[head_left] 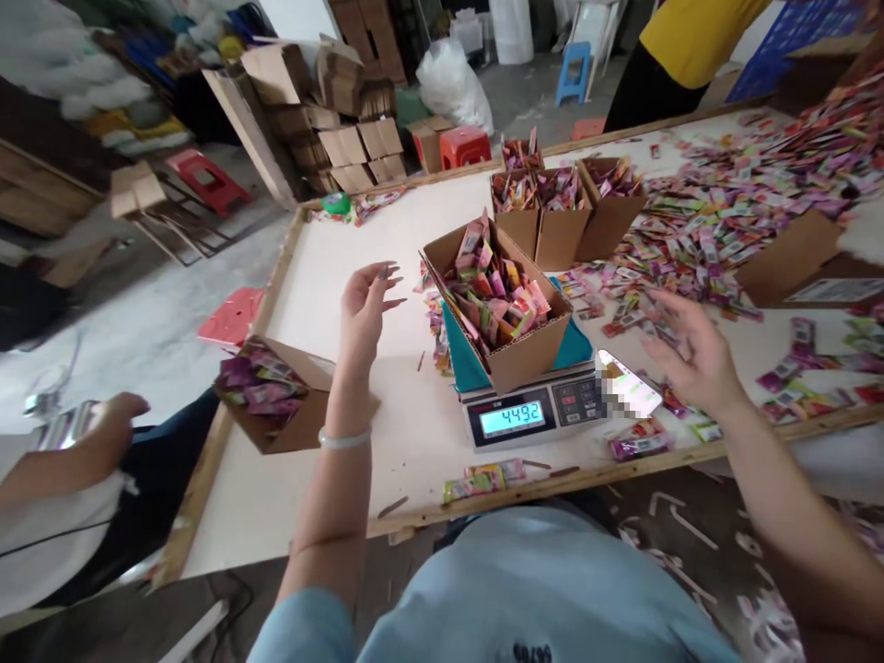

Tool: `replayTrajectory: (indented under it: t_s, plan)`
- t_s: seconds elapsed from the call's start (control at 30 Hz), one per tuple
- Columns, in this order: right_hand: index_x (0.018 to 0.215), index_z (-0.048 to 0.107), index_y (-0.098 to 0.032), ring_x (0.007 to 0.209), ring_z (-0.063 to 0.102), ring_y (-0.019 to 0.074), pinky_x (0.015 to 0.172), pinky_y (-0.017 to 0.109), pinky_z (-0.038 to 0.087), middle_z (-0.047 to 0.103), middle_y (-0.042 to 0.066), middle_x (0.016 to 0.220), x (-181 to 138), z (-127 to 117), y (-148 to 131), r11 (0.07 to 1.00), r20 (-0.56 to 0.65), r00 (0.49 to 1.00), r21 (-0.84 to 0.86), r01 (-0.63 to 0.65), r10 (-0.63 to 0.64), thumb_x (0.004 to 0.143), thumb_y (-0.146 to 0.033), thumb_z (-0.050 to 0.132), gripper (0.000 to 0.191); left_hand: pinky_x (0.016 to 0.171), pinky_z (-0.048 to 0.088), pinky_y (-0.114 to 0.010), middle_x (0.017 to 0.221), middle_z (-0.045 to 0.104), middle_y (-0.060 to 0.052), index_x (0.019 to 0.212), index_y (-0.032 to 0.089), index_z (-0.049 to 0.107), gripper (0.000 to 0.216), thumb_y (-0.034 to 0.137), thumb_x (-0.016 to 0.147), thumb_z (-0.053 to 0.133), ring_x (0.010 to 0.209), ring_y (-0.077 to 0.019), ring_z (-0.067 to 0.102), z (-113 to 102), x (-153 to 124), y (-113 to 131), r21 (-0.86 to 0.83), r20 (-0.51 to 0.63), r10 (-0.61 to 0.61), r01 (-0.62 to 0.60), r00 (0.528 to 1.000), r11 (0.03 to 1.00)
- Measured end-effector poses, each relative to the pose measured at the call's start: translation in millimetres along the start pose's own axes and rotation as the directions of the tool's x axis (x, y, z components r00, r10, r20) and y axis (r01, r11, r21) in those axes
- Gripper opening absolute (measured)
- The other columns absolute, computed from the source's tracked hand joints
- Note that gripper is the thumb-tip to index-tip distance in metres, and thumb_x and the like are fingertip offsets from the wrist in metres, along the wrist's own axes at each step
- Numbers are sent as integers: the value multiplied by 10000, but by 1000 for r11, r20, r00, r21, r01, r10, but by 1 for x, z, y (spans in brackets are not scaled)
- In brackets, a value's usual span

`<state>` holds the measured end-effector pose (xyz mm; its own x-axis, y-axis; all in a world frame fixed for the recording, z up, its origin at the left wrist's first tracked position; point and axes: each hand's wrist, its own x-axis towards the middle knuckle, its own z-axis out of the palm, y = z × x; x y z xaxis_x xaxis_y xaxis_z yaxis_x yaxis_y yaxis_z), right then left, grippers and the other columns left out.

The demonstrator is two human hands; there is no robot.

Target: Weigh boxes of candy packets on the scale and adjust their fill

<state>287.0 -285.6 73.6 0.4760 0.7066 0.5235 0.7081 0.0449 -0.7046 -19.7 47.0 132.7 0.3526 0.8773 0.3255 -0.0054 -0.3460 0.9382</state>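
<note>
A cardboard box (531, 354) full of small, colourful wrapped packets (494, 285) stands tilted in view on a digital scale (573, 405) with a teal platform. Blue light fills the scale's display, and digits show on it. My left hand (366, 304) is raised to the left of this box, fingers apart and holding nothing. On the other side, my right hand (697, 354) hovers over loose packets, its fingers spread and slightly blurred, with nothing visible in its grip. A phone with a lit screen (632, 382), partly pixelated, lies by the scale's right end.
Several filled boxes (563, 230) stand behind the scale. A big heap of packets (746, 203) covers the table's right side, with an open carton (815, 262) there. Another filled box (290, 405) sits at the left edge, near another person's hand (103, 442).
</note>
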Motion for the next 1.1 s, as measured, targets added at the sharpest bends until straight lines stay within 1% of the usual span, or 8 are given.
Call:
replayTrajectory:
  t_s: [0.27, 0.43, 0.6, 0.73, 0.83, 0.9, 1.03, 1.1]
  plan:
    - [1438, 612, -313, 1423, 588, 287, 1268, 543, 456, 611, 62, 1494, 13, 10, -3, 998, 1, 999, 42, -37, 37, 964, -459, 698, 503, 823, 652, -271, 1286, 741, -78, 1154, 274, 695, 333, 497, 909, 725, 1215, -225, 709, 8, 7, -15, -3, 14, 22, -22, 1000, 1000]
    - [1415, 609, -282, 1307, 672, 234, 1168, 444, 573, 664, 83, 1409, 39, 16, -54, 982, -19, 996, 167, 87, -85, 999, -369, 669, 429, 966, 644, -379, 1379, 700, -105, 1276, 299, 650, 467, 592, 917, 706, 1293, -261, 677, 17, 17, -19, 7, 53, 67, -68, 996, 998]
    - [1649, 326, -284, 1575, 393, 307, 1304, 551, 400, 381, 117, 1687, 57, 58, -119, 961, 98, 957, -14, 275, -272, 1038, -508, 554, 689, 1162, 526, -488, 1464, 665, -131, 1406, 303, 588, 640, 689, 903, 671, 1419, -308, 605, 45, 44, -18, 7, 172, 208, -212, 963, 977]
    - [1692, 222, -236, 1669, 146, 311, 1361, 610, 212, 181, 116, 1769, 89, 89, -87, 946, 198, 954, -191, 264, -226, 1093, -472, 277, 646, 1136, 544, -504, 1352, 732, -126, 1352, 246, 653, 534, 622, 1014, 481, 1292, -309, 690, 62, 32, -9, 57, 210, 173, -188, 962, 980]
    - [1645, 344, -219, 1650, 204, 326, 1354, 632, 182, 282, 130, 1734, 132, 78, -44, 930, 293, 937, -250, 269, -192, 1073, -441, 273, 617, 1207, 481, -495, 1386, 714, -101, 1352, 261, 663, 445, 522, 1043, 478, 1357, -305, 645, 67, -2, 3, 156, 140, 209, -230, 968, 961]
    - [1549, 489, -222, 1620, 267, 355, 1329, 660, 213, 365, 135, 1693, 161, 59, -37, 906, 369, 903, -266, 328, -219, 1050, -445, 349, 564, 1269, 406, -504, 1506, 637, -83, 1455, 313, 593, 457, 494, 1043, 512, 1475, -309, 545, 68, -25, 9, 219, 105, 243, -260, 964, 940]
    - [1421, 610, -225, 1374, 563, 340, 1192, 567, 451, 603, 143, 1464, 197, 33, -89, 850, 504, 814, -256, 461, -289, 1007, -415, 489, 471, 1290, 362, -556, 1659, 456, -116, 1613, 363, 381, 612, 529, 1042, 528, 1559, -334, 432, 71, -45, 8, 254, 71, 287, -295, 955, 921]
    - [1425, 604, -217, 1143, 671, 295, 1021, 467, 556, 688, 134, 1286, 200, 40, -120, 833, 656, 722, -257, 490, -222, 978, -438, 560, 500, 1296, 344, -572, 1675, 415, -145, 1630, 347, 333, 635, 536, 1050, 507, 1565, -336, 415, 71, -41, 2, 248, 84, 333, -344, 939, 906]
